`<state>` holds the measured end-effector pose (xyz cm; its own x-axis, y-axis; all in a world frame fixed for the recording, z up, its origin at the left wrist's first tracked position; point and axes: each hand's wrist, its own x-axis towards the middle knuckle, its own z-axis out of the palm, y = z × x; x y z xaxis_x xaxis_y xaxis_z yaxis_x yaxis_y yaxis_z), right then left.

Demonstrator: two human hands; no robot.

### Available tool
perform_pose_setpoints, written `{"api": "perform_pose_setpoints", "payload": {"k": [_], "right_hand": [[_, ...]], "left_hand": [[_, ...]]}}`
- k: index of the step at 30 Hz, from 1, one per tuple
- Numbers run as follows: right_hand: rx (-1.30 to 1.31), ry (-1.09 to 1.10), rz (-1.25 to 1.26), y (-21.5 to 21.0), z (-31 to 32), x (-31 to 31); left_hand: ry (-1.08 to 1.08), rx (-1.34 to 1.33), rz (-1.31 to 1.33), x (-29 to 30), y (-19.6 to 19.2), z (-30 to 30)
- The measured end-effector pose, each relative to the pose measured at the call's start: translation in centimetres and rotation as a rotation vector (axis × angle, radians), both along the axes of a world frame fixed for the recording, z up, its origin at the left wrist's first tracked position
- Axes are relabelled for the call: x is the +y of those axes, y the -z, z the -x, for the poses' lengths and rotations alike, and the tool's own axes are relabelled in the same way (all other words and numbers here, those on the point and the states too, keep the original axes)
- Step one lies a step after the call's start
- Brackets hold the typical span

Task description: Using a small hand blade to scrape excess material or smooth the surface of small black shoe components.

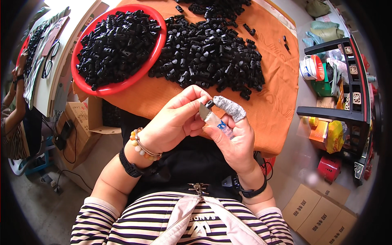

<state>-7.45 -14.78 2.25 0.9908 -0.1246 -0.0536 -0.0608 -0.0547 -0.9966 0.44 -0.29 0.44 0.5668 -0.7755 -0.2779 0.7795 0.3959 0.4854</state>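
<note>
1. Our hands work close together near the orange cloth's [267, 118] front edge: our left hand [183, 112] pinches a small black part [209, 104], our right hand [237, 141] grips a knife [203, 112].
2. Blue print marks the knife's white wrapping [221, 125], too small for us to read.
3. Our right thumb presses that wrapping; a grey knit sleeve [230, 108] covers our bent forefinger.
4. Beyond, black parts [212, 57] heap beside a filled red basin [110, 90].
5. Dark characters mark the cartons [308, 204]; pale lettering crosses our striped top [134, 222].
</note>
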Motion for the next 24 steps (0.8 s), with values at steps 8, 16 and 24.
{"api": "perform_pose_setpoints", "payload": {"k": [8,16,24], "right_hand": [[-0.042,0.014,-0.009,0.35,-0.08,0.09],[0.007,-0.020,-0.104,-0.14,0.11,0.07],[-0.008,-0.018,-0.057,-0.09,0.02,-0.14]], "left_hand": [[0.002,0.007,-0.009,0.05,0.02,0.10],[-0.008,0.020,-0.029,-0.12,-0.25,0.04],[0.011,0.018,-0.012,0.11,0.10,-0.01]]}}
